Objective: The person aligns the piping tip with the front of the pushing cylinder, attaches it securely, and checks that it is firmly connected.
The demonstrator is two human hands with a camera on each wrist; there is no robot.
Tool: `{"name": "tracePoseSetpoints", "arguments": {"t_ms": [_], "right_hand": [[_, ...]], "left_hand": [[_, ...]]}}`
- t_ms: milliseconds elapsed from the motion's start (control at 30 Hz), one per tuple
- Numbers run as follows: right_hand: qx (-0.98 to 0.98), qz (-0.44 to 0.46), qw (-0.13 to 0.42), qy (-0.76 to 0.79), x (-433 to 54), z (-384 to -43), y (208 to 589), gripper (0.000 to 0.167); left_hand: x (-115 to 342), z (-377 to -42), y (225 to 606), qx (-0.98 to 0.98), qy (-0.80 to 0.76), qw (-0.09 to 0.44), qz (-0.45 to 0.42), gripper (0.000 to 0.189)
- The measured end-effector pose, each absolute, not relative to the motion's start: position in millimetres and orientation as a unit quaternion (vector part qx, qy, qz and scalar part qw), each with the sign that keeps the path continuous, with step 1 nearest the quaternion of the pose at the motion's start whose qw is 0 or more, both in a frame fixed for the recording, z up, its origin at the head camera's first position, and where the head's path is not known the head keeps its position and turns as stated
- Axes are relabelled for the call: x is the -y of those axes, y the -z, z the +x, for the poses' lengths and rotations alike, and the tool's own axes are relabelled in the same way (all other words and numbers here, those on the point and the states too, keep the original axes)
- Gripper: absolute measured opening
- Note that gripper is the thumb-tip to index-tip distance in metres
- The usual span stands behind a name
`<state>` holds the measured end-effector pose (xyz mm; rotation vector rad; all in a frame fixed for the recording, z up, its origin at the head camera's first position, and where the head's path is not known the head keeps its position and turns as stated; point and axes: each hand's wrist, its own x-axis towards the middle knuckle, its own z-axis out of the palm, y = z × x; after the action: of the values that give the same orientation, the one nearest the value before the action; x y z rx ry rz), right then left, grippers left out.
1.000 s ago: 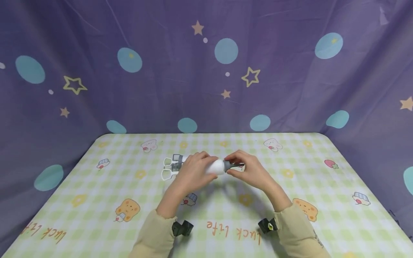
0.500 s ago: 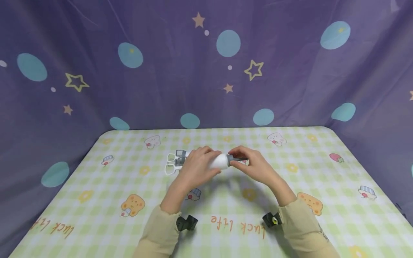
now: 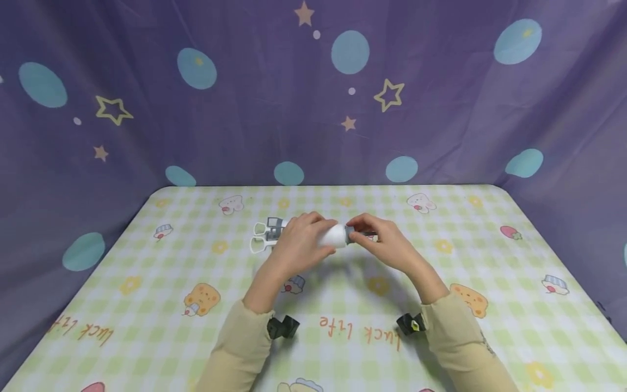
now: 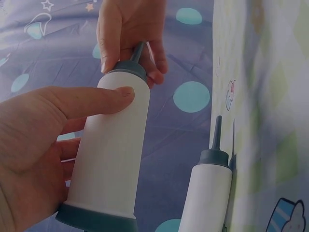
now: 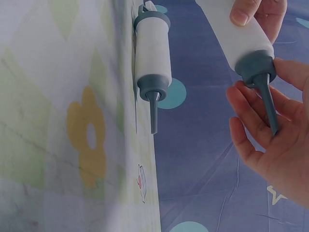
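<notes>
My left hand grips the white barrel of an icing syringe, its thumb lying across the barrel in the left wrist view. At the syringe's other end my right hand pinches the grey-blue nozzle cap between thumb and fingers. The thin nozzle points towards the right palm. A second icing syringe of the same look lies on the table beside the held one; in the head view it is mostly hidden by the left hand. White loop handles stick out left of that hand.
A table with a green and white checked cloth lies under the hands. Purple curtains with stars and blue dots hang behind it and at its sides. Small black cameras sit on both wrists.
The head view has shifted slightly, so the table and hands appear higher in it. Both hands keep hold of the same syringe, with the right fingers still at the nozzle cap.
</notes>
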<state>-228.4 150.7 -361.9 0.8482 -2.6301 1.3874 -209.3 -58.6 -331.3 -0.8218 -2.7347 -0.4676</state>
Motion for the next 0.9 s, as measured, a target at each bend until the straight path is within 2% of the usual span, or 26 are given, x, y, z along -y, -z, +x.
{"name": "tracePoseSetpoints", "arguments": {"t_ms": [300,633,900], "right_hand": [[0.85,0.252,0.009,-0.463,-141.5,-213.7,374.2,0.03],[0.83,0.308,0.074,-0.459,-144.8,-213.8,370.8,0.038],[0.839,0.304,0.072,-0.445,-148.9,-218.1,360.1,0.032]], "left_hand": [[68.9,-201.1,339.2,0.937,0.16,0.117,-0.287,0.046],[66.9,-200.6,335.6,0.936,0.177,0.116,-0.283,0.047],[63.4,-203.8,330.1,0.927,0.194,0.138,-0.289,0.047]]}}
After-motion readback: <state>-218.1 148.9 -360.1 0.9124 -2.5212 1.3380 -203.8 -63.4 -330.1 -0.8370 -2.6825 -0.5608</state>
